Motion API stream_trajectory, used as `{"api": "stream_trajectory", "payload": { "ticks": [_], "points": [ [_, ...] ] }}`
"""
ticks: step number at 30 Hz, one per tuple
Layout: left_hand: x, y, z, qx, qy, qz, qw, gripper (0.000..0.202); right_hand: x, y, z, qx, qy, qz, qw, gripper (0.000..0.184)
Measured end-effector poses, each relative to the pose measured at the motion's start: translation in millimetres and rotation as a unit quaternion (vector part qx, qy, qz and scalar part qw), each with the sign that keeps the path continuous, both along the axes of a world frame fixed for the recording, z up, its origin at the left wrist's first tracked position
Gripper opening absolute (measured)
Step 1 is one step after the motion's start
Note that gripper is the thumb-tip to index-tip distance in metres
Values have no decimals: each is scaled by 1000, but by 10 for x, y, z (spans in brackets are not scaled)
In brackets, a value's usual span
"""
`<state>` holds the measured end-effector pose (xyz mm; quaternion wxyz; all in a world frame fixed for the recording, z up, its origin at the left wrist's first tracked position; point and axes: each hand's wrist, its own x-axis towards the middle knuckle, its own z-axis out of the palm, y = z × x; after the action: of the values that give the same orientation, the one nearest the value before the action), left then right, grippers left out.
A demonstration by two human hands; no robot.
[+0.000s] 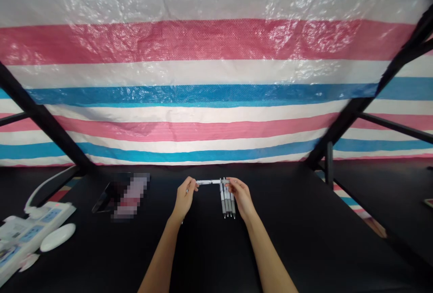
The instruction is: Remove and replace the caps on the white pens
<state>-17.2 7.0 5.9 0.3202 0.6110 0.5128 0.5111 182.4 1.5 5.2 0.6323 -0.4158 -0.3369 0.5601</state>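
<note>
Between my two hands a white and grey pen [210, 182] is held level, one end in each hand. My left hand [185, 196] pinches its left end with closed fingers. The grey right end is in the fingers of my right hand [241, 196]. Just below the held pen, several white pens with grey grips [228, 200] lie side by side on the black table [209, 248], tips toward me. My right hand is close beside this row and partly covers its upper right. A small pale tip shows by my left wrist; what it belongs to is hidden.
On the left lie a white power strip [43, 220] with plugs and a cable, and a white oval object [57, 237]. Nearby are a dark phone-like object [107, 197] and a blurred-out item [131, 196]. Black frame bars [341, 130] and a striped sheet [203, 130] stand behind.
</note>
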Motion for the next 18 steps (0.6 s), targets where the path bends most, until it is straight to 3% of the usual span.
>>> {"api": "stream_trajectory", "payload": {
  "ticks": [10,18],
  "points": [
    [-19,37,42,-5,-27,32,999,39,-5,-52,88,28,-111,37,993,18],
    [-44,24,84,-36,-94,62,993,35,85,18,-14,65,-160,-2,985,10]
  ]
}}
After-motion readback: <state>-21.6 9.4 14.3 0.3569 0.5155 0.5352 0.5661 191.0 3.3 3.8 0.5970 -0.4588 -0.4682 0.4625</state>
